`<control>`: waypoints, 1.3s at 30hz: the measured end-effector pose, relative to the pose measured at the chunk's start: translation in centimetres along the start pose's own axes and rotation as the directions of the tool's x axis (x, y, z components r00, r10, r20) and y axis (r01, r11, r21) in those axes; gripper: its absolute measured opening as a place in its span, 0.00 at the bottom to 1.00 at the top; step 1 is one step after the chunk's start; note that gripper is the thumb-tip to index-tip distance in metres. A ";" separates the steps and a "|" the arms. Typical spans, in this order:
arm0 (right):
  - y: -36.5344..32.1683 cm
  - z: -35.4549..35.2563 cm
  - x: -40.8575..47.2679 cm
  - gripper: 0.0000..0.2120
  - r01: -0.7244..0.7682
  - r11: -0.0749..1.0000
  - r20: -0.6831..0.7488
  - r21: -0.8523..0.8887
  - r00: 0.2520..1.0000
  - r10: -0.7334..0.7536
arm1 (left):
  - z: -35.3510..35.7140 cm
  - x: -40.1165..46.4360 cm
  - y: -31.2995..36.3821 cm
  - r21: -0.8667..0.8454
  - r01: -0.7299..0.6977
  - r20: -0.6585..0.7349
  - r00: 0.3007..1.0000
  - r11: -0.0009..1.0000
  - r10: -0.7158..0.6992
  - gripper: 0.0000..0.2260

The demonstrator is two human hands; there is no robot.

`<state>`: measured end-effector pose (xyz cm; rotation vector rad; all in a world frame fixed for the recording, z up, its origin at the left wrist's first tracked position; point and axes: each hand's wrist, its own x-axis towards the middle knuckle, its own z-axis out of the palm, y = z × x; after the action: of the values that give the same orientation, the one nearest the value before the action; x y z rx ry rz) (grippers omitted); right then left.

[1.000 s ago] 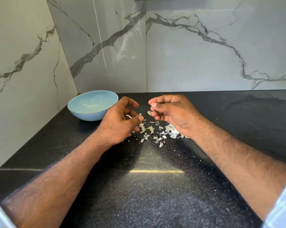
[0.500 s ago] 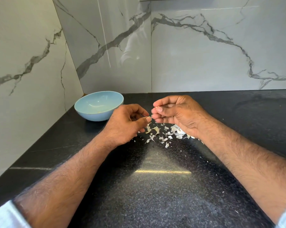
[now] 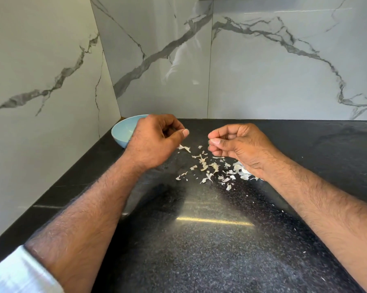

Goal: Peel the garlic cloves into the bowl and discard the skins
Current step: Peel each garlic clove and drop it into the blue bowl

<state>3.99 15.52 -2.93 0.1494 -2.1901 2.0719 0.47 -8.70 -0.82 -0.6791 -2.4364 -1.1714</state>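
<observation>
My left hand point(image 3: 155, 142) hovers over the black counter, just in front of the light blue bowl point(image 3: 122, 132), and hides the bowl's right side. Its fingers curl shut around a garlic clove that is almost wholly hidden inside them. My right hand point(image 3: 239, 144) is a hand's width to the right, thumb pinched against forefinger on a small bit of skin. Several pale garlic skins point(image 3: 210, 168) lie scattered on the counter between and below the hands. One skin point(image 3: 183, 148) sits just under my left thumb.
The black speckled counter point(image 3: 199, 240) meets marble walls at the back and left, with the bowl in that corner. More skins point(image 3: 241, 172) lie tucked under my right wrist. Tiny flakes dot the counter at the right.
The hands were pinched together over the skins. They have pulled apart: the left went up and left towards the bowl, the right stayed put.
</observation>
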 end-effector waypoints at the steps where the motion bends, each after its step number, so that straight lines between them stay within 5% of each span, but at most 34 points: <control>1: -0.1 0.4 0.0 0.08 0.005 1.000 0.007 -0.003 1.000 -0.005 | -0.3 0.2 -0.3 0.011 0.006 -0.033 0.999 1.000 -0.006 0.06; 10: -2.9 5.3 2.6 0.08 0.033 0.998 0.020 -0.061 0.999 -0.031 | -4.6 1.7 -4.3 -0.027 0.185 -0.335 0.924 0.982 -0.183 0.08; 15: -3.6 10.0 7.0 0.06 0.213 0.813 0.041 -0.542 0.973 -0.227 | -5.3 2.2 -6.4 -0.067 0.304 -0.444 0.844 0.950 -0.301 0.09; 19: -3.4 11.6 8.7 0.08 0.235 0.680 0.110 -0.695 0.969 -0.223 | -4.6 2.4 -6.3 -0.013 0.288 -0.439 0.859 0.958 -0.264 0.09; 25: -3.3 6.8 7.7 0.09 0.151 0.754 0.009 -0.639 0.982 -0.190 | -2.6 2.4 -5.1 -0.008 0.182 -0.396 0.902 0.983 -0.170 0.09; 30: -1.6 -0.2 3.8 0.07 0.084 0.771 -0.052 -0.631 0.987 -0.150 | 1.9 2.1 -2.0 -0.022 -0.016 -0.212 0.977 1.000 0.011 0.08; 39: -2.5 -10.6 -0.3 0.10 0.005 0.666 -0.033 -0.746 0.998 -0.044 | 7.2 2.3 0.2 -0.207 0.072 -0.065 0.994 0.976 -0.087 0.02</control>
<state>4.93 25.94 0.05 0.0387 -2.7695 0.9728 -2.06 -2.24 -3.84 -0.5889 -2.3222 -1.4674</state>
